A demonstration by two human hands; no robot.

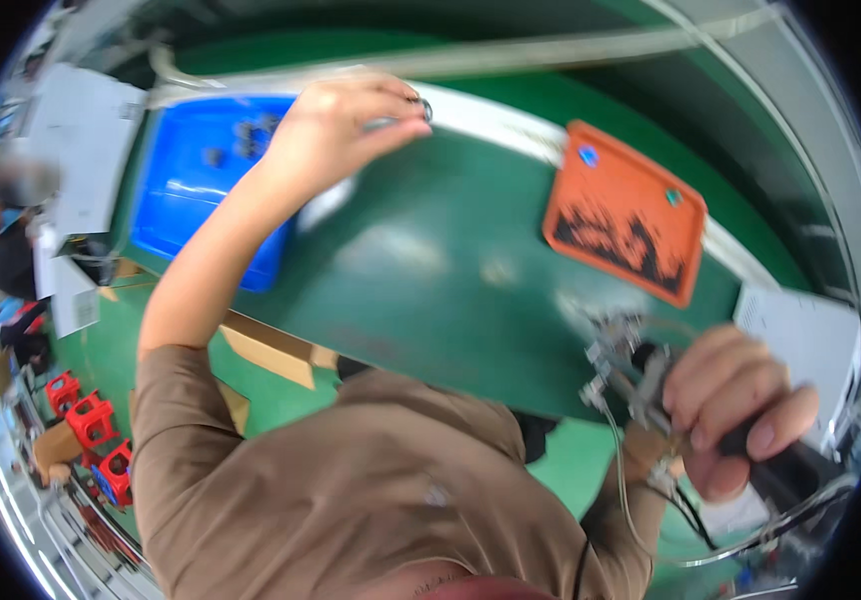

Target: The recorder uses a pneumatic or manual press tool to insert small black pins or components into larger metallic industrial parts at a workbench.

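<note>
My left hand (336,125) is raised over the far edge of the green worktable, thumb and fingertips pinched on a small dark round part (425,109). That part is too blurred to name more closely. On the right, the fingers of my right hand (736,405) wrap around a dark cylindrical tool (786,465). A metal fitting with thin clear tubes (616,355) sits beside this hand, blurred by motion. How the fitting joins the dark tool I cannot tell.
A blue tray (186,190) with several small dark blocks lies at the left, partly behind my left forearm. At the far right is an orange tray (626,165) of tiny black pieces. The green tabletop (401,300) spans between them. Red stools (91,415) stand lower left.
</note>
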